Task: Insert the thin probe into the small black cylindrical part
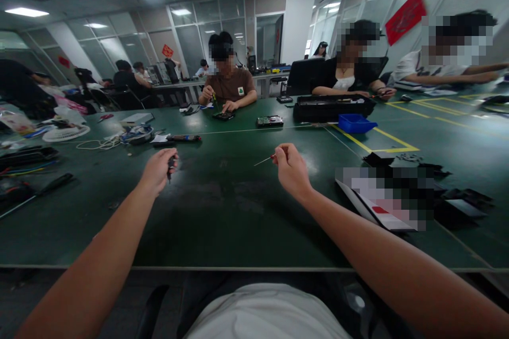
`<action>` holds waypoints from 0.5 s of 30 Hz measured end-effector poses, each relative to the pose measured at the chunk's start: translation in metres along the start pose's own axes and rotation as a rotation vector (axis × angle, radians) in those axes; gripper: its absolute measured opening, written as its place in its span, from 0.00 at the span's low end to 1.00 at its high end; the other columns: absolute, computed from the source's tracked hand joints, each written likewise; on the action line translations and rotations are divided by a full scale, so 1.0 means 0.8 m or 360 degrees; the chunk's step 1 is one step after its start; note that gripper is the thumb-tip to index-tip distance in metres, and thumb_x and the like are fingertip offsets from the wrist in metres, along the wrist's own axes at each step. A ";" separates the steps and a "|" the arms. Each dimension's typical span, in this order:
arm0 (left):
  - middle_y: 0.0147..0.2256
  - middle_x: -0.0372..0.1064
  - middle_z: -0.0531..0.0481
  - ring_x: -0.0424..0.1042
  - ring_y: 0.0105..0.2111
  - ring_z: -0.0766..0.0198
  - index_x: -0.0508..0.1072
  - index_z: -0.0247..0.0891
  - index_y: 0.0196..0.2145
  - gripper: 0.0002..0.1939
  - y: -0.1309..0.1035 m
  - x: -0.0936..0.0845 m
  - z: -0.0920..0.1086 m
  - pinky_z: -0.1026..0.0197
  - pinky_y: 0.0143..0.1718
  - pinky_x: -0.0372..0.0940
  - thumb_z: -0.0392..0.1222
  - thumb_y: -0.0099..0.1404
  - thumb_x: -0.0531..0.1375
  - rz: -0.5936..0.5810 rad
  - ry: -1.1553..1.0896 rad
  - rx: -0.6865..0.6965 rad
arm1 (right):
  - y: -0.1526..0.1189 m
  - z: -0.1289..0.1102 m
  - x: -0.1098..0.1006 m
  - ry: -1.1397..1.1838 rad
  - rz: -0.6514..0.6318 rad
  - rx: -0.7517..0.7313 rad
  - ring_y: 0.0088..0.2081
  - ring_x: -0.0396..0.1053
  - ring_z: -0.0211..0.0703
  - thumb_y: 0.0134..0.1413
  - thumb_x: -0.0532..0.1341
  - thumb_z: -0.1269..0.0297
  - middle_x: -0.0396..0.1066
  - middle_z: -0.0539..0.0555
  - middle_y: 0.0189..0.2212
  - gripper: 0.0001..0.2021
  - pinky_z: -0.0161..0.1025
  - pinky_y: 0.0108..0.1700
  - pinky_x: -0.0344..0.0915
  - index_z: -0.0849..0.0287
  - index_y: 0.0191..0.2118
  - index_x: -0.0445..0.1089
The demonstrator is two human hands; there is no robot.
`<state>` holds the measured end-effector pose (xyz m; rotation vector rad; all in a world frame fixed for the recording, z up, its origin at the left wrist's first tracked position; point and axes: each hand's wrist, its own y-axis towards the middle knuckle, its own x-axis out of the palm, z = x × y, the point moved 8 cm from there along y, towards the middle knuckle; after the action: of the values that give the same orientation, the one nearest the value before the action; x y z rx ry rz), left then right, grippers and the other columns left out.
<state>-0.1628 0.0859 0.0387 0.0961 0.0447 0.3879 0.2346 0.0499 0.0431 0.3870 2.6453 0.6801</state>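
Fingers of left hand (159, 168) pinching dark tool (170, 164), right hand (290, 167) gripping screwdriver (265, 159)

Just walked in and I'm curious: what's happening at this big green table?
The person wearing the camera holds both hands above the green table. The left hand grips a small dark tool, possibly a screwdriver handle; the right hand pinches a thin screwdriver with a red grip. Across the table, a co-worker in a brown shirt works on a small dark device.

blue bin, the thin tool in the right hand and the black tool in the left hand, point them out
blue bin (355, 123), head view, front wall
thin tool (263, 160), head view, metal shaft
black tool (170, 164), head view, body showing between fingers
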 end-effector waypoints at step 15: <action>0.25 0.60 0.55 0.60 0.20 0.71 0.61 0.34 0.28 0.05 -0.001 -0.169 -0.006 0.68 0.20 0.53 0.30 0.61 0.50 0.1005 0.0100 -0.0058 | -0.001 0.000 0.001 -0.0014 -0.0025 0.0021 0.34 0.70 0.47 0.66 0.50 0.53 0.72 0.52 0.30 0.12 0.43 0.39 0.62 0.53 0.39 0.64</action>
<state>-0.2876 0.0344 0.0375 0.0599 0.0693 1.0223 0.2335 0.0497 0.0428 0.3717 2.6433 0.6548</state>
